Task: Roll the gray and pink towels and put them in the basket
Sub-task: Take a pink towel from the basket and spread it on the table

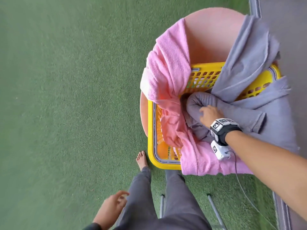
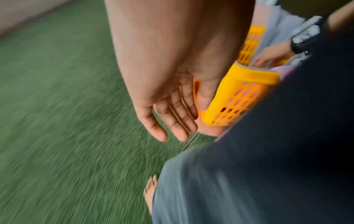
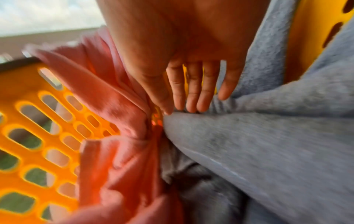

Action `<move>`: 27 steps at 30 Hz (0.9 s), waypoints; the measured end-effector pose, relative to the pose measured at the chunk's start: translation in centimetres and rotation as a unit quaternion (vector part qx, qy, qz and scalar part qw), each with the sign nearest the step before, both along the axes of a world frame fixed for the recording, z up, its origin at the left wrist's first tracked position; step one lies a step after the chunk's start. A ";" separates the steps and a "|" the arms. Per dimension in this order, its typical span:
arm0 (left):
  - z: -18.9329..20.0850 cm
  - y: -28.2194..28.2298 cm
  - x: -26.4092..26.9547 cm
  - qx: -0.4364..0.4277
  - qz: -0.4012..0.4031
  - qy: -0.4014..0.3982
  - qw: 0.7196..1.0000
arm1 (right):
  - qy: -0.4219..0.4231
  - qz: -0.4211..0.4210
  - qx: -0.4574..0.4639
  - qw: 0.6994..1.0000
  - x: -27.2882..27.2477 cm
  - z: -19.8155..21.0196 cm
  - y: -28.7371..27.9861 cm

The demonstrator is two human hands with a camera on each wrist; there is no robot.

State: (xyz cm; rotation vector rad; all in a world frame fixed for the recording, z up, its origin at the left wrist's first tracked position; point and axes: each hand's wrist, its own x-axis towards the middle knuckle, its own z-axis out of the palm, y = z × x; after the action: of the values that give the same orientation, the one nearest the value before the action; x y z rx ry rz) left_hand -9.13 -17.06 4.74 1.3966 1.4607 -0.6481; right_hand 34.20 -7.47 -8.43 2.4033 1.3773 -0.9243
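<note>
The right hand (image 1: 208,114) rests straight fingers on the gray towel (image 1: 245,90), gripping nothing. Both it and the pink towel (image 1: 167,68) sag unrolled across the basket (image 1: 151,130). The left hand (image 1: 111,208) hangs slack. Best pinch one gray edge, lift it clear of the pink, then roll tightly

I see the yellow perforated plastic basket (image 1: 152,130) standing on a round pink bench. The fluffy pink terry towel (image 1: 167,67) lies unrolled, draped over its left rim and near edge; the soft gray terry towel (image 1: 245,60) spills over the right rim, one end bunched inside.
</note>
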 end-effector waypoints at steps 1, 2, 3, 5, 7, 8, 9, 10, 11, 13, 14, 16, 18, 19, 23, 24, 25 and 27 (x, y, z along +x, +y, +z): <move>-1.8 1.7 0.7 0.034 -0.026 -0.005 0.999 | 0.040 -0.010 0.017 0.999 -0.7 0.5 0.6; -3.5 3.8 1.9 0.064 -0.051 -0.015 0.997 | 0.068 -0.017 0.026 0.997 -1.3 1.1 1.3; -4.0 6.3 4.4 0.102 -0.108 -0.042 0.988 | 0.084 -0.022 0.035 0.996 -1.9 1.6 1.9; -4.9 11.4 10.1 0.188 -0.183 -0.099 0.960 | 0.106 -0.038 0.045 0.993 -3.1 2.2 3.2; -5.0 15.5 14.8 0.289 -0.273 -0.128 0.909 | 0.120 -0.036 0.038 0.991 -4.0 2.2 4.5; -5.2 17.3 16.8 0.353 -0.313 -0.163 0.867 | 0.122 -0.028 0.022 0.992 -4.4 1.9 5.0; -5.0 18.9 18.8 0.390 -0.341 -0.184 0.836 | 0.123 -0.020 0.008 0.992 -4.7 1.6 5.4; -5.2 20.4 20.5 0.422 -0.364 -0.192 0.808 | 0.118 -0.020 -0.005 0.993 -5.0 1.1 5.7; -5.3 21.5 22.1 0.439 -0.379 -0.192 0.791 | 0.108 -0.024 -0.006 0.994 -5.5 0.7 6.0; -5.9 23.4 24.5 0.430 -0.429 -0.147 0.780 | 0.078 -0.041 0.006 0.996 -6.4 0.0 6.8; -6.4 24.1 25.3 0.411 -0.461 -0.119 0.777 | 0.073 -0.069 0.008 0.995 -6.8 -0.4 7.0; -7.7 25.3 26.2 0.358 -0.541 -0.059 0.759 | 0.089 -0.103 -0.013 0.991 -7.5 -1.2 7.4; -8.8 26.1 26.5 0.333 -0.593 -0.028 0.732 | 0.103 -0.115 -0.032 0.987 -7.9 -2.2 7.3; -9.3 26.2 26.4 0.323 -0.599 -0.032 0.732 | 0.104 -0.116 -0.034 0.987 -8.0 -2.2 7.1; -10.4 26.0 25.5 0.304 -0.520 -0.143 0.785 | 0.144 -0.173 0.017 0.974 -8.9 -1.5 6.5; -10.1 26.0 25.2 0.290 -0.488 -0.184 0.803 | 0.160 -0.179 0.020 0.970 -9.0 -1.2 6.5; -9.6 26.0 24.9 0.271 -0.451 -0.228 0.819 | 0.169 -0.188 0.026 0.967 -9.1 -0.8 6.3; -7.6 26.3 24.2 0.241 -0.386 -0.300 0.838 | 0.151 -0.225 0.065 0.961 -9.2 -0.1 5.9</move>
State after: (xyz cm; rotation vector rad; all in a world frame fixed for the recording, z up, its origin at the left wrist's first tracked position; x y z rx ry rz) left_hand 15.12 9.24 -2.91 2.3619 0.5174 -0.2448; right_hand 25.01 -1.61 -8.50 2.8346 1.0124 -1.3986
